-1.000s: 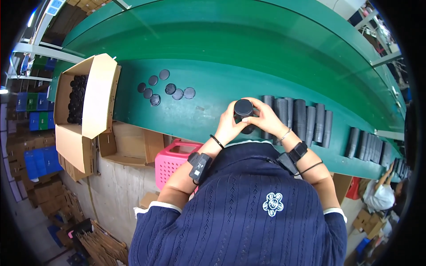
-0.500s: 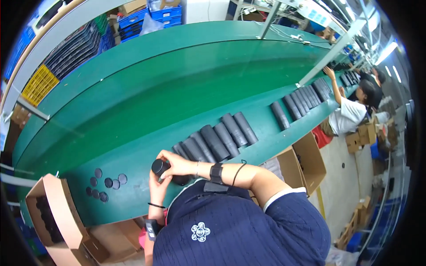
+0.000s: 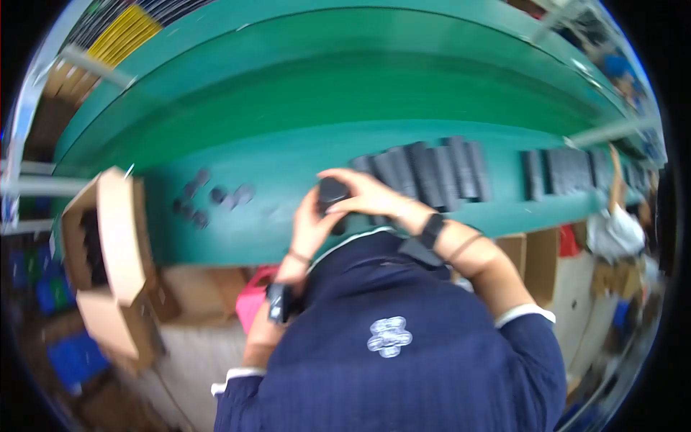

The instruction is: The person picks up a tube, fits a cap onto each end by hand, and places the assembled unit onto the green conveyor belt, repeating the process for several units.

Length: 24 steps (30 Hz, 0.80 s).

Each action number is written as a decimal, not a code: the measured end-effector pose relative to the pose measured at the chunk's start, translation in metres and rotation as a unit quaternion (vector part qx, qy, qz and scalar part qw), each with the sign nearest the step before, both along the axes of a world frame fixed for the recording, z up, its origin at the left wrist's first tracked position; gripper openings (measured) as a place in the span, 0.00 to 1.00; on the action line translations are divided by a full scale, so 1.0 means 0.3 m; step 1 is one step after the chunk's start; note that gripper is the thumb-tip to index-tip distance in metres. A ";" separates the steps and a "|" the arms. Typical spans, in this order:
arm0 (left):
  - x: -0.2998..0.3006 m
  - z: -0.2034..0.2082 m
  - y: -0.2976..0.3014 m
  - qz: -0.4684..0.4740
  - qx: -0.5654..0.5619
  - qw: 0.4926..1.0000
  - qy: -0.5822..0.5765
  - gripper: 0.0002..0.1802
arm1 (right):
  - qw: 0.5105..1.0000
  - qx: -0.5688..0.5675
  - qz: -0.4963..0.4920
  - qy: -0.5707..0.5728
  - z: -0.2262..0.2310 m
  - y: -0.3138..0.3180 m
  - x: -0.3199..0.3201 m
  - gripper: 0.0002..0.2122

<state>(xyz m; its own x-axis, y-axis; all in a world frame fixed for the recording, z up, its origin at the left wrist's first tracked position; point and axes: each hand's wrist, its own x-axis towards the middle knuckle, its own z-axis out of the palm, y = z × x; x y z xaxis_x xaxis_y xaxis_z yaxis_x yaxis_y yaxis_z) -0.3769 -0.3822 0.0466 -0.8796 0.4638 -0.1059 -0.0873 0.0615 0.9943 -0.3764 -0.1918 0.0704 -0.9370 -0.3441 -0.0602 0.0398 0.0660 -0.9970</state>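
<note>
Between my two hands is a black tube (image 3: 333, 190), its round end facing up; most of its length is hidden by the hands. My left hand (image 3: 311, 222) is closed round its near left side. From the right, my right hand (image 3: 368, 194) grips it with the fingers over the far side and the thumb in front. Just right of the hands, several black tubes (image 3: 426, 176) lie side by side on the green table (image 3: 288, 155). Small dark round caps (image 3: 218, 195) lie scattered on the table to the left.
An open cardboard box (image 3: 121, 237) with dark pieces inside stands at the table's left end. Farther right lie more black tubes (image 3: 568, 171), near a co-worker's arm (image 3: 616, 180). A raised green ledge (image 3: 345, 32) runs along the back. Another carton (image 3: 541, 263) stands below the right front edge.
My view has swung round, shifting the whole scene in the picture and blurring it somewhat. Both hands still hold the black tube in much the same grip.
</note>
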 end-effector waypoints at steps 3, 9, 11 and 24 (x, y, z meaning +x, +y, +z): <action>0.015 -0.010 0.009 0.013 -0.016 0.999 0.036 0.40 | 0.996 -0.070 0.024 -0.048 0.017 0.005 0.014 0.34; 0.056 -0.004 -0.011 0.080 -0.059 0.991 0.094 0.34 | 1.000 0.002 -0.002 0.020 0.015 -0.052 0.043 0.30; 0.040 0.016 -0.005 0.099 -0.083 0.984 0.126 0.33 | 1.000 0.002 -0.011 -0.001 0.016 -0.067 0.036 0.29; -0.442 -0.045 -0.209 0.125 -0.566 0.811 0.079 0.38 | 0.903 0.368 -0.206 -0.085 -0.015 0.337 0.040 0.28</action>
